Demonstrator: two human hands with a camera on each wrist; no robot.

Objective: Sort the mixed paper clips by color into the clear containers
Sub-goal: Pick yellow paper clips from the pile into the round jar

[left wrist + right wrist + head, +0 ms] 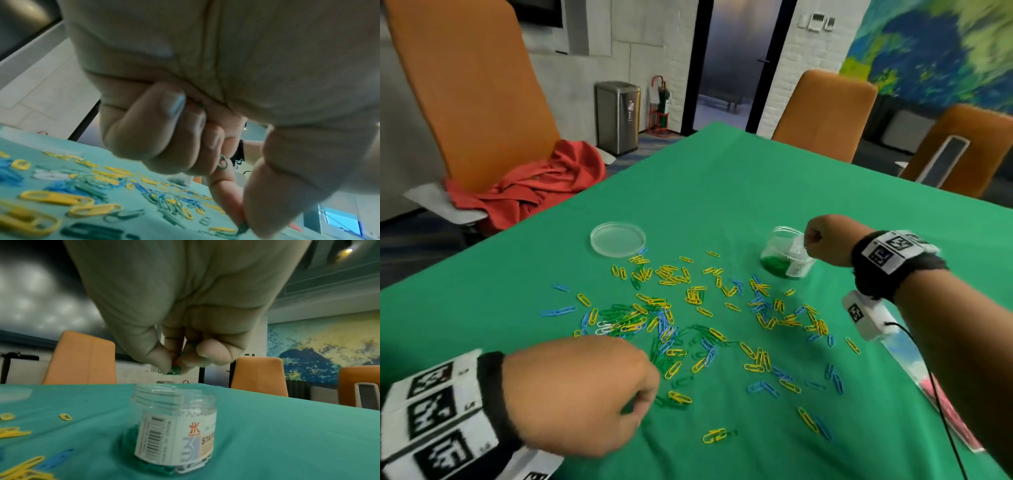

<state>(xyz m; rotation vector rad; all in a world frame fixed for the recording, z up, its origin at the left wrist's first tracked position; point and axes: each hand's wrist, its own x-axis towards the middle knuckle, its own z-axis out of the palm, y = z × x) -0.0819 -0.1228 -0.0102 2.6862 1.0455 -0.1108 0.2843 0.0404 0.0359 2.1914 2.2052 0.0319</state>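
Green paper clips (pixel 174 369), pinched in the right hand (pixel 185 337), hang directly above the open clear plastic jar (pixel 174 423). Left hand (pixel 582 394) pinches another green clip (pixel 242 228) at the table's near edge.

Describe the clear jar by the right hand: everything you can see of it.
The clear jar is a small round container of what looks like transparent plastic, with a threaded neck and no lid on. It stands upright on the green tablecloth, far right of the scattered clips. A white label with a barcode and an orange logo wraps its side. Green paper clips fill its bottom. The right hand is above the mouth, pinching a green clip; it does not touch the jar in the right wrist view.
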